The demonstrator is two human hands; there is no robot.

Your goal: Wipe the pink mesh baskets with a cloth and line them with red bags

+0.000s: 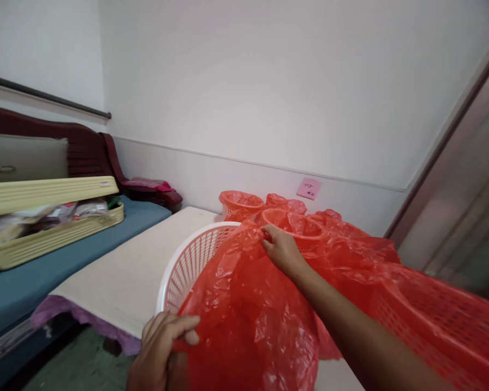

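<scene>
A large red plastic bag [248,304] is spread in front of me, partly draped over a white plastic basket [187,266] with slatted sides. My right hand [283,250] pinches the bag's far edge above the basket. At the near left, my left hand [161,347] is closed on the bag's near edge, beside the basket's white rim. The red film hides the right part of the basket.
Several red-lined baskets stand behind and to the right, among them a small one [241,202] and a large one [440,320]. A pink note [309,188] is on the wall. An open yellow case [52,233] lies on a blue mattress [146,212] at left.
</scene>
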